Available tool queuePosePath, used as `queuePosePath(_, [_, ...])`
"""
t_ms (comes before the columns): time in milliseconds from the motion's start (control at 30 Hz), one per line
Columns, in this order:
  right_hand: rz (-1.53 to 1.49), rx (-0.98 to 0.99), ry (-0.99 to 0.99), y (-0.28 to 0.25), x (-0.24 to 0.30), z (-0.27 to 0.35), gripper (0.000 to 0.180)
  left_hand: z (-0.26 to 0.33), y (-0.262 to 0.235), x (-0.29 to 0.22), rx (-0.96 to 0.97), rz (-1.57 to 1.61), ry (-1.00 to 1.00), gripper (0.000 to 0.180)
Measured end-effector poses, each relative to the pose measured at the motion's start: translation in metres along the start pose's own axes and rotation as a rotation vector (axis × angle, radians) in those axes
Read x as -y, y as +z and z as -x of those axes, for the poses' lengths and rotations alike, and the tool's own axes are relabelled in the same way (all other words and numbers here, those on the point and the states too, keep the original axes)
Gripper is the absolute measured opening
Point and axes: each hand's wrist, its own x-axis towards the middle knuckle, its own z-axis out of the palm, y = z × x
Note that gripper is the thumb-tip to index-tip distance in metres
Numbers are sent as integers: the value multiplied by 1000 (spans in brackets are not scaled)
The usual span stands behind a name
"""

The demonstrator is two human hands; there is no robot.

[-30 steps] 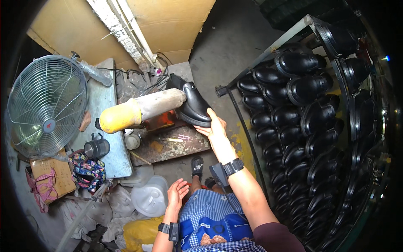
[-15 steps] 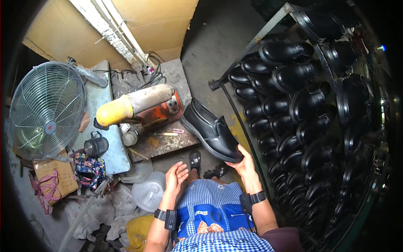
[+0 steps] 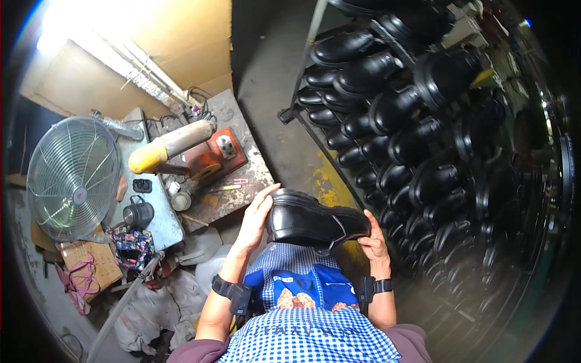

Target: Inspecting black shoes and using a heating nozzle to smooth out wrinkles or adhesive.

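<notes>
This is a shoe workshop: on the right, a metal rack (image 3: pixel 285 115) is crowded with rows of near-identical black shoes (image 3: pixel 396 112), and one more shoe (image 3: pixel 305 220) is held over a checked apron (image 3: pixel 305 339). On the left, a red-orange machine (image 3: pixel 204 162) sits on a scuffed, stained desk (image 3: pixel 259 172). A big caged fan (image 3: pixel 75 178), exposed pipes (image 3: pixel 158 75) and a grey floor (image 3: pixel 260 72) with worn yellow paint (image 3: pixel 327 184) look industrial too.

Glossy black shoe (image 3: pixel 308 222), thick-soled, tilted, held crosswise in midair.
</notes>
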Motion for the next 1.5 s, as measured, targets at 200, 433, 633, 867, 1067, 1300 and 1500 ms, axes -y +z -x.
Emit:
queuePosePath(200, [126,-124,-93,-7,31,52,75,4,52,-1,-99,-596,183,33])
queuePosePath(433, [31,-270,-766,-44,83,163,71,-2,81,44,25,-189,-241,47])
queuePosePath(633, [-378,-549,-1427,-94,108,305,32,-3,56,94,71,-324,-388,34])
queuePosePath(867, [-306,-1297,-1602,-144,178,379,48,-19,63,119,206,-357,-388,35])
queuePosePath(1067, [-134,-1574,-822,-200,241,389,66,-26,114,122,127,-465,-387,35])
queuePosePath(1300, [-414,-1814,-872,-250,256,445,102,-13,123,139,109,-428,-382,31])
queuePosePath(1500, [-63,-1923,-879,-283,269,456,69,-28,92,170,36,-439,-460,29])
